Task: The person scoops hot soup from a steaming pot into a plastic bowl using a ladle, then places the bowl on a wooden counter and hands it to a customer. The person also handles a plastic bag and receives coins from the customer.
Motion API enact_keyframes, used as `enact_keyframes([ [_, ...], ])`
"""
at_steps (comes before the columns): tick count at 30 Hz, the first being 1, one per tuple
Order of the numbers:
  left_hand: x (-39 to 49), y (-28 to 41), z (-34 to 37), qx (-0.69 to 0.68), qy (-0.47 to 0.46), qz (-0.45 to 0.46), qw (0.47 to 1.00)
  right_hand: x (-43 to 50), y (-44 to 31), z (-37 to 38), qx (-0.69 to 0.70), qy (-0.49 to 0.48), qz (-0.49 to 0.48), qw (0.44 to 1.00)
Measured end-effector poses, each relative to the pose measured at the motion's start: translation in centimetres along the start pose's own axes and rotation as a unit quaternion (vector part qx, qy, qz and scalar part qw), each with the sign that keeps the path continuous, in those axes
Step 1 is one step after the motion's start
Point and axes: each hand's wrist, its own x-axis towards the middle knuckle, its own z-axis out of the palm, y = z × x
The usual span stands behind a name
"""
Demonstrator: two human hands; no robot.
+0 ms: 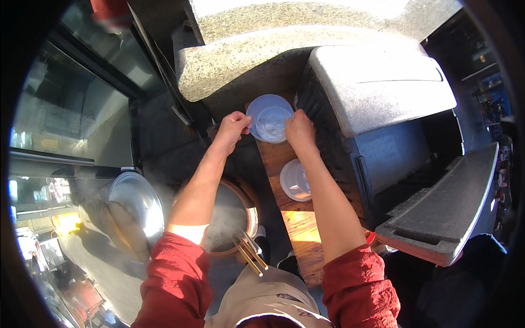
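Observation:
Both my hands hold a round translucent plastic tub (268, 117) by its opposite rims. My left hand (233, 129) pinches the left edge between thumb and fingers. On the other side my right hand (300, 128) grips the rim, its thumb side towards the tub. Below it a second translucent plastic tub (292, 180) rests on the wooden bench (303, 254), partly hidden by my right forearm. To the lower left, a steaming round pot (251, 213) stands beside my left forearm. A pair of chopsticks (251, 256) and a metal handle (251, 242) stick out over its rim.
At right stands a foam-walled insulated box (381, 90), its dark front panel (439, 209) swung out. A speckled stone counter (246, 53) spans the top. Left are glass doors (78, 110), a shiny metal lid (137, 197) and a brown rounded object (123, 231) on the floor.

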Motion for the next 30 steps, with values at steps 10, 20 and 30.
enact_keyframes([
  [10,-27.1,3.5,8.9,0.114,-0.224,-0.174,0.952,-26.0,11.4,-17.8,0.477,-0.22,0.141,0.839],
  [20,-23.6,-10.9,41.9,0.09,-0.226,-0.051,0.969,-24.1,39.4,-28.4,0.217,0.088,0.244,0.941],
  [30,-26.4,-13.8,46.3,0.078,-0.084,-0.112,0.987,-23.5,44.9,-27.2,0.307,0.056,0.226,0.923],
])
